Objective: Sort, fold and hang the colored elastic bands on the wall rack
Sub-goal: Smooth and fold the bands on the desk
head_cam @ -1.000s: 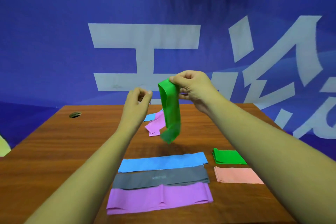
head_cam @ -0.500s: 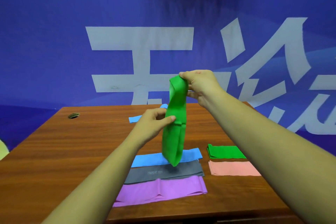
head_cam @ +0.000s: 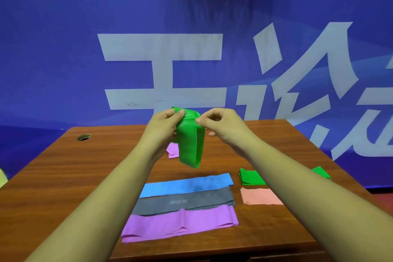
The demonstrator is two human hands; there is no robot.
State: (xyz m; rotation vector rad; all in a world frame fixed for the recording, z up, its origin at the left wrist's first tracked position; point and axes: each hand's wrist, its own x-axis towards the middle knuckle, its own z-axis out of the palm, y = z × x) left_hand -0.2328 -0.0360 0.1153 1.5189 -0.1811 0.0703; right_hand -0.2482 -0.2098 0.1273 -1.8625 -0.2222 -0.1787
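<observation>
Background: blue wall with white characters, wooden table below.
Green band: doubled, hanging above the table between both hands.
Left hand: grips its top-left fold.
Right hand: pinches its top-right edge.
Tabletop: blue band, grey band, purple band flat; folded green pile, pink band to the right.

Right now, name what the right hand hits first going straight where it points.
The right hand points at the green band, likely touching it now; beyond that, the left hand.
</observation>
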